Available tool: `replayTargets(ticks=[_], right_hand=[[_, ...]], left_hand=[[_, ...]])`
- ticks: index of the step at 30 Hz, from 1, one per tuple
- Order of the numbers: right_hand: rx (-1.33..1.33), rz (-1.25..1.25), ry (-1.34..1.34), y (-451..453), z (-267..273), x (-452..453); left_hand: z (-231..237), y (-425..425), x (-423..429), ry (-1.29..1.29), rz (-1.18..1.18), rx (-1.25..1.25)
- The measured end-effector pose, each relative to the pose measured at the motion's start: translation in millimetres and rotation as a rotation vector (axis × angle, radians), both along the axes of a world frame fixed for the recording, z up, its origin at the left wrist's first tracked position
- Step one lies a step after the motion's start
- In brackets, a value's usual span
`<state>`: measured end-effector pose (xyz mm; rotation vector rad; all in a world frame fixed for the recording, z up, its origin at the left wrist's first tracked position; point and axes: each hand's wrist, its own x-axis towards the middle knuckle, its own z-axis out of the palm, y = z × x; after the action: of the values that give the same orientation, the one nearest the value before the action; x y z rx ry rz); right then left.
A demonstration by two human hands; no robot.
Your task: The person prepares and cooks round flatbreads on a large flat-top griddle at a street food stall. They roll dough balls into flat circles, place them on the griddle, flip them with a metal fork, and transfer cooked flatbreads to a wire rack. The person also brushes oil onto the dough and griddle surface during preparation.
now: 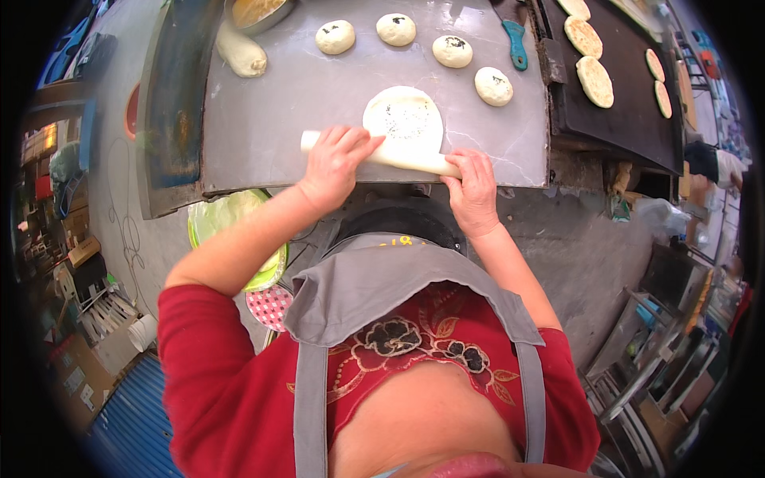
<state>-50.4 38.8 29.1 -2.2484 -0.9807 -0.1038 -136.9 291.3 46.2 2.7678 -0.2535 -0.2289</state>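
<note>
A pale rolling pin (412,161) lies slantwise over the near edge of a flat dough round (404,115). Dark seeds speckle the middle of the round. My left hand (338,161) grips the pin near its left end, which sticks out past the fingers. My right hand (471,185) holds the other end, close to the front edge of the metal worktop (269,143). Beyond the flat round, several dough balls (452,51) with dark seeds on top sit in an arc. A thick dough log (240,52) rests at the far left.
A metal bowl (263,17) stands at the back left, partly out of view. A turquoise-handled tool (515,45) lies at the back right. Alongside the worktop, a dark griddle (633,113) carries several flatbreads (594,82). Below the left front edge is a green-rimmed container (276,269) with plastic lining.
</note>
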Motion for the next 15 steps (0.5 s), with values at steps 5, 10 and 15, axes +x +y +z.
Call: replayTargets(ticks=[5, 10, 15], right_hand=[[-0.113, -0.054, -0.032, 6.1, -3.5, 35.5], [-0.182, -0.034, 0.033, 3.0, -3.3, 37.3], [-0.178, 0.125, 0.072, -0.6, 11.2, -4.5]], left_hand=[[-21.9, -17.5, 113.9, -0.356, 0.015, 0.116], [-26.7, -22.2, 110.7, -0.38, 0.003, 0.006], [0.3, -33.6, -23.8, -0.104, 0.05, -0.183]])
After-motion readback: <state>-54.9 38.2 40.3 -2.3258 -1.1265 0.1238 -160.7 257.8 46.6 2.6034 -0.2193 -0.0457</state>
